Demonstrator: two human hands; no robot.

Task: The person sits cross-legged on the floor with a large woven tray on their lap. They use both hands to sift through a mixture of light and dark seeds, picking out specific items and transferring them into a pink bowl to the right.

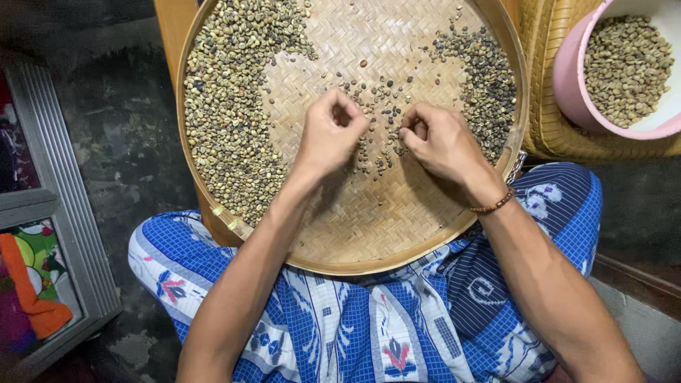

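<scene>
While both hands sort at the centre of the woven tray [454,234], the left hand [328,135] and right hand [441,142] curl nearly closed, seemingly pinching scattered beans [379,106]; next, I judge, picked ones go to the dark pile [489,78] at two o'clock.

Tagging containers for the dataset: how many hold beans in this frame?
2. A round woven tray on the person's lap, under both hands, and a pink bowl at upper right, cut off by the frame edge. Others may sit outside the view.

No packages, labels, signs or screens — none visible.
</scene>
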